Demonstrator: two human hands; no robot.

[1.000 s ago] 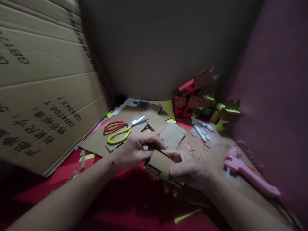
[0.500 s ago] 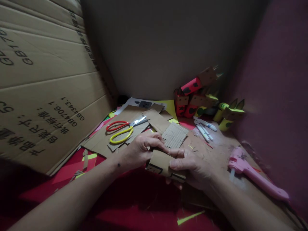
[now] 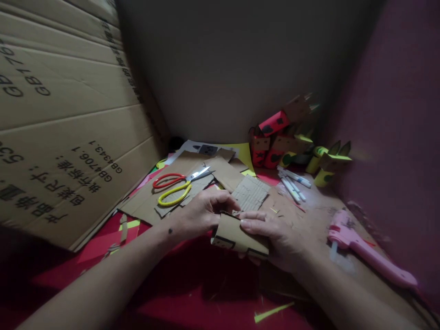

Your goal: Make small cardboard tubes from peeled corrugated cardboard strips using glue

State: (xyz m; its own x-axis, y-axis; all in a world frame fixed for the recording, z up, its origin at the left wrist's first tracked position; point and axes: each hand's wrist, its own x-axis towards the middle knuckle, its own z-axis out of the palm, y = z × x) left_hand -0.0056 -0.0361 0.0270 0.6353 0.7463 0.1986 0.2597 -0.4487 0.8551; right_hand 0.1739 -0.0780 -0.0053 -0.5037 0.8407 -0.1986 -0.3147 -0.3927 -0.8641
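Between my hands is a folded piece of brown cardboard point(image 3: 228, 232) with black markings along its near edge. My right hand point(image 3: 271, 231) grips it from the right, thumb on top and fingers underneath. At its far left edge, the bent fingers of my left hand point(image 3: 209, 208) press against the piece; their tips are partly hidden. Just beyond lies a square of corrugated cardboard point(image 3: 251, 192). Scissors point(image 3: 178, 185) with one red and one yellow handle rest on flat cardboard point(image 3: 137, 201) to the left of it.
A large printed cardboard box point(image 3: 68, 114) stands on the left. Red and yellow cardboard animal figures point(image 3: 275, 137) sit at the back right, with white markers point(image 3: 292, 183) before them. A pink glue gun point(image 3: 371, 252) lies at right. A yellow paper strip point(image 3: 273, 312) is near the front.
The folded cardboard has tilted slightly in my hands, and my right thumb has shifted a little on its top. The view has moved slightly; the other things stay put.
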